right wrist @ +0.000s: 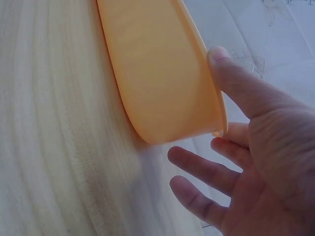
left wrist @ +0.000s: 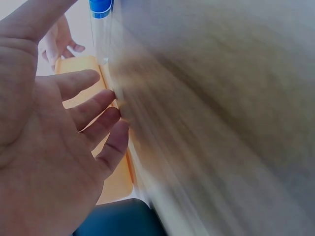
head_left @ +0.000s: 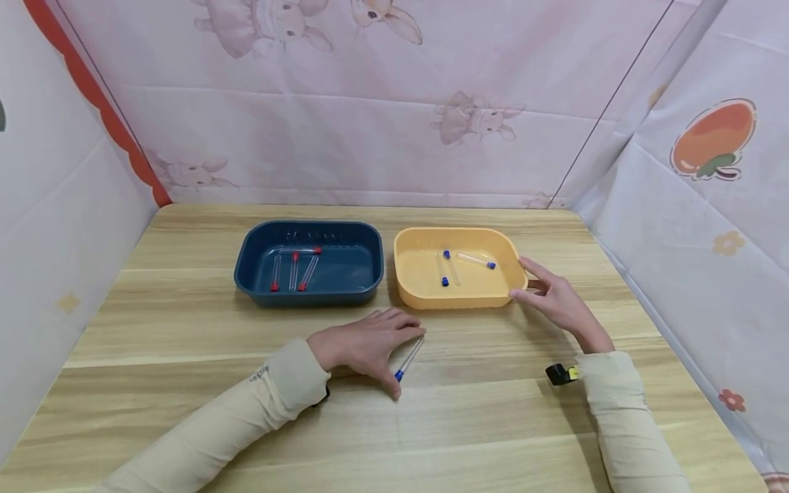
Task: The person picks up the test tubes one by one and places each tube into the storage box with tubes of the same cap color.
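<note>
My left hand (head_left: 372, 344) is low over the table with its fingers and thumb spread around a clear test tube with a blue cap (head_left: 408, 363). In the left wrist view that test tube (left wrist: 101, 29) shows past the thumb and index finger, and the palm is bare. Thumb and fingers of my right hand (head_left: 557, 301) hold the right end of a yellow bin (head_left: 459, 301) at its rim. The right wrist view shows the thumb on the rim, other fingers loosely extended below. Three blue-capped test tubes lie in this bin.
Left of the yellow bin stands a dark blue bin (head_left: 308, 299) with several red-capped test tubes in it. A patterned cloth wall (head_left: 345, 150) rises behind the table (head_left: 481, 418), and another cloth (head_left: 690, 226) hangs along its right side.
</note>
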The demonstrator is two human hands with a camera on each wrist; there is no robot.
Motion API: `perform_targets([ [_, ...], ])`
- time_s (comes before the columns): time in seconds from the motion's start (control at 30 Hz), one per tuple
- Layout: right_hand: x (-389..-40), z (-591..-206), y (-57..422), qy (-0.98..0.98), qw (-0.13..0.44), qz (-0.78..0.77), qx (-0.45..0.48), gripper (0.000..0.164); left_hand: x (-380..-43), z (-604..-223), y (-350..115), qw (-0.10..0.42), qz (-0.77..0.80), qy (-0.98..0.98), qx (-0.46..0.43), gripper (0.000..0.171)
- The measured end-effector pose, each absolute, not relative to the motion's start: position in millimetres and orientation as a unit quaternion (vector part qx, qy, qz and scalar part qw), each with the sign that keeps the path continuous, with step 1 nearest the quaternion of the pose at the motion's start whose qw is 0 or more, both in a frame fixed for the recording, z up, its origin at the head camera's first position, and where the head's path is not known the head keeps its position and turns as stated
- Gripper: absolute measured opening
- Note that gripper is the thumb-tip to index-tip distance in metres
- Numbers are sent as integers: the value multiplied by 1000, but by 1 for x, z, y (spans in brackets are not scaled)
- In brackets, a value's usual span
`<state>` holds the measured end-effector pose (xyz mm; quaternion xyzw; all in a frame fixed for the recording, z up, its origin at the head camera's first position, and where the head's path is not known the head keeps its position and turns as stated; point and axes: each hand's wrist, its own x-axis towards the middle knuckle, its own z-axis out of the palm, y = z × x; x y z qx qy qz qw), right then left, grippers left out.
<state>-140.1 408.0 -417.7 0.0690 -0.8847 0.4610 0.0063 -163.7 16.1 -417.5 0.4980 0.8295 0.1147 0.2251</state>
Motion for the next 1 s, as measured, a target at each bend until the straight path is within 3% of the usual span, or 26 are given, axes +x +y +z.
perform_targets([
  [1.0, -140, -415, 408, -885, 4, 462, 65, 77, -163, -416, 19, 219, 104, 832, 499, 99],
])
